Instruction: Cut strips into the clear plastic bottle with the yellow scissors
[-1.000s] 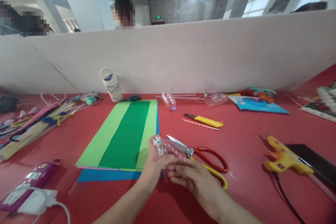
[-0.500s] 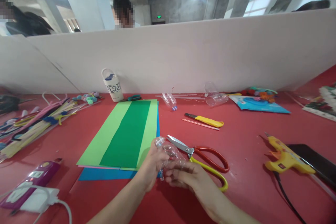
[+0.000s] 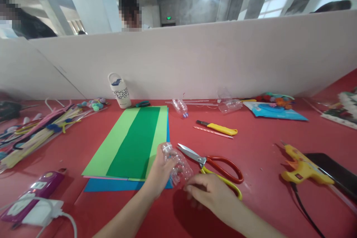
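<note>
My left hand is closed around a clear plastic bottle, its neck pointing up and to the left. At the bottle's lower right end is my right hand, fingers curled and thumb close to the index finger. Whether those fingertips touch the bottle's edge or pinch something see-through cannot be made out. Just right of the bottle lie large scissors with one red and one yellow handle, partly behind my right hand. To the left are stacked green and blue sheets, with my left hand over their near right corner.
A yellow utility knife and a pink patterned stick lie beyond the scissors. Clear bottle pieces rest near the white partition. A yellow glue gun with its cord is on the right; a white tumbler stands at the back.
My right hand has shifted right and slightly down from the bottle's side to its end. More of the bottle shows, and its neck has tipped slightly left in my left hand.
</note>
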A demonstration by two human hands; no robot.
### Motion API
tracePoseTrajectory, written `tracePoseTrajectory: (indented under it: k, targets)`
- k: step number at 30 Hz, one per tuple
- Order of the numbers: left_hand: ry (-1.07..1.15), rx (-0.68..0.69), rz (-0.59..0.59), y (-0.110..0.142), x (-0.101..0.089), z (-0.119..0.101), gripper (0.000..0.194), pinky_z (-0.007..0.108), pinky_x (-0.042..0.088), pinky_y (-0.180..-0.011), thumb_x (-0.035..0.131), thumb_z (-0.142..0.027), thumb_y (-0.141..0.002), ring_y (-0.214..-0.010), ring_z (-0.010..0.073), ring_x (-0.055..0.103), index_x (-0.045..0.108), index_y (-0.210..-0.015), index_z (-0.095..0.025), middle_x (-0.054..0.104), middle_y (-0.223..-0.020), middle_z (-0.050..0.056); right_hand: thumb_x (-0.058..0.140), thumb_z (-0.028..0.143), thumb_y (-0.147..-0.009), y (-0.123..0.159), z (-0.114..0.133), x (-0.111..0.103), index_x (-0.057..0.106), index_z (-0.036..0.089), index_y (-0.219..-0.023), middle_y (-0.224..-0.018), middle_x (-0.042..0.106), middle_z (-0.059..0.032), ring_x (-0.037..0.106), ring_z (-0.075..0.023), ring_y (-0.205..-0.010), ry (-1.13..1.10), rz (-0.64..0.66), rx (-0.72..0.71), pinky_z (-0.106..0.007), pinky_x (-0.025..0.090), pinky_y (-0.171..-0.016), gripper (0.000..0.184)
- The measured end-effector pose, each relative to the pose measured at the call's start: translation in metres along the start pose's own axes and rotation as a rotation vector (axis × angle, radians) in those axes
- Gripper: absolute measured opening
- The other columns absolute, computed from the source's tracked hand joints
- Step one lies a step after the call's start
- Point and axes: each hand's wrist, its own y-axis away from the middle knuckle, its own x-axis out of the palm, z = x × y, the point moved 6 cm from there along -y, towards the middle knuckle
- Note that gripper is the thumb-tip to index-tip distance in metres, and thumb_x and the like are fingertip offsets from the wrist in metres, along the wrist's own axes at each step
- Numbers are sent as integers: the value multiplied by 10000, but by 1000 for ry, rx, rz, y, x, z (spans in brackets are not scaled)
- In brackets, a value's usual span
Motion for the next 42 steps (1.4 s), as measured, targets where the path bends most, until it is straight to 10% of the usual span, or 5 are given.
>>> tracePoseTrajectory:
  k: [6,11,35,42]
  targets:
    - [-32,13,-87,-3,-9,-14,451,262,502,-552,698,-363,-717,-629,139,617,442,-1067,-240,575,-772,-38,544,50,-841,7,-8,-72,700,98,-916,-964,687,-213,654,-388,-915,754,-170,176,-365,393,-680,180]
    - [-32,91,-159,-6,-16,-22,447,275,517,-549,748,-331,-663,-661,146,606,474,-996,-208,574,-799,-13,483,-52,-818,6,-21,-71,698,71,-951,-1057,646,-224,631,-384,-984,965,-94,200,-367,375,-687,281]
    - [-110,74,-151,-12,-21,-13,520,248,509,-580,796,-333,-648,-647,134,603,535,-1076,-195,616,-763,-9,598,163,-768,3,-39,-69,600,163,-977,-991,711,-200,666,-427,-914,710,-240,224,-375,379,-645,209]
    - [-25,10,-45,-2,-3,3,511,224,436,-491,715,-282,-689,-484,100,527,435,-1115,-248,584,-677,-62,585,309,-768,4,-13,-36,527,242,-815,-676,677,3,633,-195,-591,254,-263,95,-239,417,-509,100]
